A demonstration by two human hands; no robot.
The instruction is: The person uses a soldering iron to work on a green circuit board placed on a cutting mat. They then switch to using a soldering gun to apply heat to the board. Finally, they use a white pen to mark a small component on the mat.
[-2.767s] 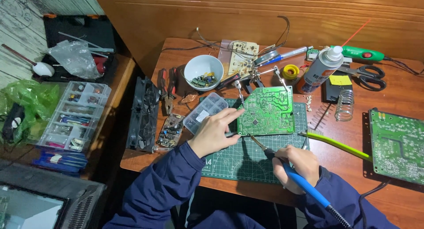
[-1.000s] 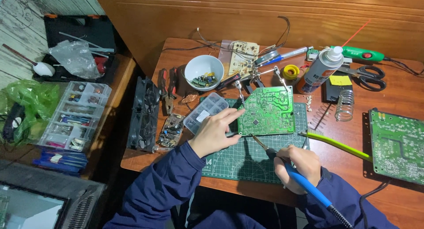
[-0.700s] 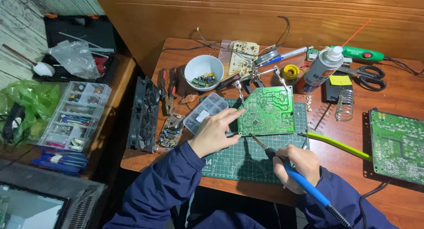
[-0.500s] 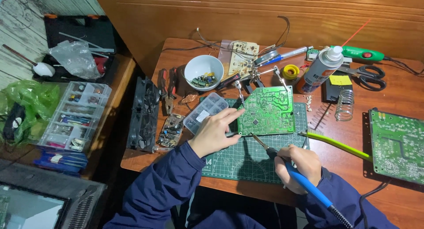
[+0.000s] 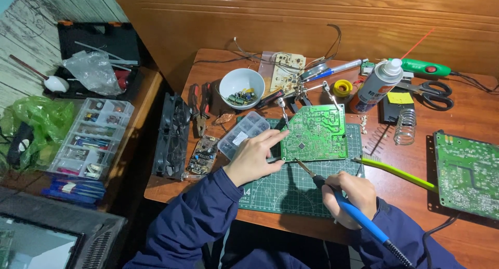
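Hardly anything has shifted since the earlier frames: the right hand stays wrapped around the blue-handled soldering iron, and the left hand lies flat, fingers stretched, holding nothing, touching the left edge of the green circuit board. That flat, speckled board sits tilted just above the right grip on a dark gridded cutting mat. Long and slim, the iron slants up-left, its metal tip at the board's lower edge.

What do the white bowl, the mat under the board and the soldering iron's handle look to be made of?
White bowl: probably glazed ceramic, with a glossy, thick rim. Mat: matte green with a printed grid, likely a soft vinyl cutting mat. Soldering iron handle, held in the right hand: smooth blue plastic with a slight sheen.
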